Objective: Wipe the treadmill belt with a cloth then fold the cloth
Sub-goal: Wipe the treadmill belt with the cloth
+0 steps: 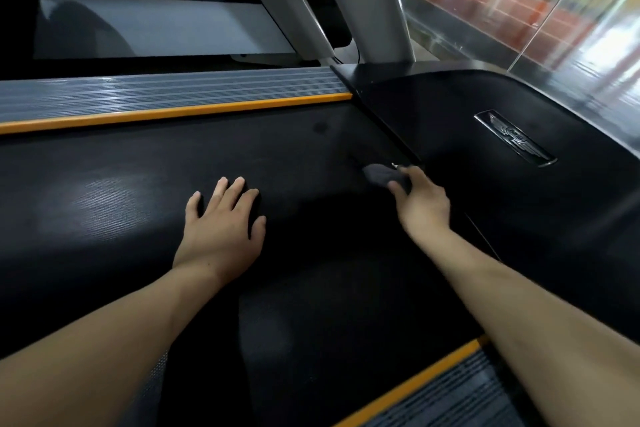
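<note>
Head view: left hand (pixel 221 229) rests flat on the black treadmill belt (pixel 104 204), fingers straight and slightly spread. Right hand (pixel 420 204) pinches a small bunched dark cloth (pixel 382 176) between thumb and fingertips, cloth on the belt just beside the black motor cover (pixel 519 218).

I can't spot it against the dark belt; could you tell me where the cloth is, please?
The cloth is bunched in the right hand, on the treadmill belt beside the motor cover.
</note>
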Action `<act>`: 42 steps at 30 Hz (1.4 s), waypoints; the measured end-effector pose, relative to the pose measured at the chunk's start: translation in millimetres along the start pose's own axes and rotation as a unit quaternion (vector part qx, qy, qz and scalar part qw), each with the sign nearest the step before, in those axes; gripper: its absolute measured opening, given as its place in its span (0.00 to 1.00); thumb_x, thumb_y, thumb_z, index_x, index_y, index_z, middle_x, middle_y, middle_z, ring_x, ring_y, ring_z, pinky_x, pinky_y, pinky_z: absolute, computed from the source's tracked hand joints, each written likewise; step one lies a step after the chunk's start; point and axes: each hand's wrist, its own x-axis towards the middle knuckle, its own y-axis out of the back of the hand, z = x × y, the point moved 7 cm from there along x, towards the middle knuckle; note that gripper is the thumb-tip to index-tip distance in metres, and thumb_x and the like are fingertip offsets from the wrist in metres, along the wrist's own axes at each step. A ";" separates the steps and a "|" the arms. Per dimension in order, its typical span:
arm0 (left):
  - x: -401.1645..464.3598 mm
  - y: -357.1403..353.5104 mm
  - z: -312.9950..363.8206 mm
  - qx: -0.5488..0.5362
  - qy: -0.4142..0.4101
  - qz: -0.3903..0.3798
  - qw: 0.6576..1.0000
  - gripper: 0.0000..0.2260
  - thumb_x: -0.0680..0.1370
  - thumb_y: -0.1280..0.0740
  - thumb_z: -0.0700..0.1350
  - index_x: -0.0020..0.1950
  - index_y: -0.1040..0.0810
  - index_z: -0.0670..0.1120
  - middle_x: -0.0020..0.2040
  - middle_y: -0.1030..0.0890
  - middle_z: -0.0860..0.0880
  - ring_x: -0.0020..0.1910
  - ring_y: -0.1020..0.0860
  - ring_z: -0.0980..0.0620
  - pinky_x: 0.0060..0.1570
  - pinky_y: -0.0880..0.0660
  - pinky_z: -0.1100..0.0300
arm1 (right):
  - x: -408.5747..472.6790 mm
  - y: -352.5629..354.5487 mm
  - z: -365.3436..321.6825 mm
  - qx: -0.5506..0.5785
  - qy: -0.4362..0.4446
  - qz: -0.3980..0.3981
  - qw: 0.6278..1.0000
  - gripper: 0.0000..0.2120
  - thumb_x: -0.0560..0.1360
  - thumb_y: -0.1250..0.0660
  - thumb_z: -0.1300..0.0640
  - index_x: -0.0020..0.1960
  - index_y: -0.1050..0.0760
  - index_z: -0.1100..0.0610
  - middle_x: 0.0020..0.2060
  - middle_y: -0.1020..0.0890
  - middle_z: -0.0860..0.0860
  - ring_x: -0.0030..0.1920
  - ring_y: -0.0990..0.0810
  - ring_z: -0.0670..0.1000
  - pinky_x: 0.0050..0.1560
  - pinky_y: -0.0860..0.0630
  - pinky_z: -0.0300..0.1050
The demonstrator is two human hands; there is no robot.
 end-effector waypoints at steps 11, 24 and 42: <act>-10.2 13.4 6.2 0.001 -0.036 0.047 0.998 0.23 0.81 0.42 0.57 0.75 0.29 0.51 0.74 0.31 0.50 0.75 0.37 0.48 0.74 0.41 0.47 | -40.7 -14.1 -33.5 0.059 0.166 -0.089 0.980 0.20 0.77 0.30 0.47 0.68 0.25 0.45 0.69 0.23 0.49 0.70 0.26 0.51 0.70 0.33 0.42; -74.9 10.8 20.8 0.007 -0.025 -0.006 1.000 0.25 0.81 0.45 0.58 0.78 0.36 0.55 0.82 0.41 0.53 0.82 0.48 0.49 0.79 0.49 0.44 | -96.0 -32.8 -77.6 0.079 0.132 -0.081 0.985 0.21 0.79 0.34 0.47 0.71 0.28 0.41 0.71 0.26 0.45 0.74 0.34 0.46 0.72 0.36 0.44; -85.9 -3.5 18.0 0.030 -0.032 -0.013 0.999 0.31 0.79 0.56 0.62 0.81 0.40 0.53 0.83 0.47 0.53 0.82 0.56 0.51 0.79 0.54 0.43 | -110.2 -23.1 -67.1 0.117 0.146 -0.106 0.977 0.20 0.78 0.32 0.47 0.70 0.26 0.41 0.71 0.26 0.47 0.74 0.34 0.45 0.72 0.38 0.41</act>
